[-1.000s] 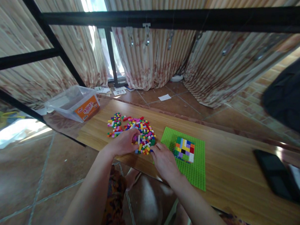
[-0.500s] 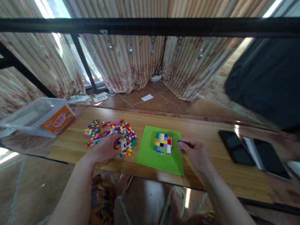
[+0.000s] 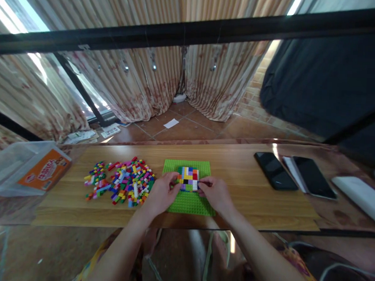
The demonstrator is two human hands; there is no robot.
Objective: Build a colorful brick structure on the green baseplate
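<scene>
Here, both hands at brick block

Striped, reddish-patterned curtains from 10 to 1 o'clock, bright daylight through a window at 10 o'clock, 1 long black bar crossing before them, brick-patterned wall at 2 o'clock, brown tiled floor behind a wood-topped table at 6 o'clock.

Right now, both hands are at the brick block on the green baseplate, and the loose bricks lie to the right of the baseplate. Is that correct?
One thing is wrong: the head view shows the loose bricks left of the green baseplate. The left hand and right hand are at the brick block.
</scene>
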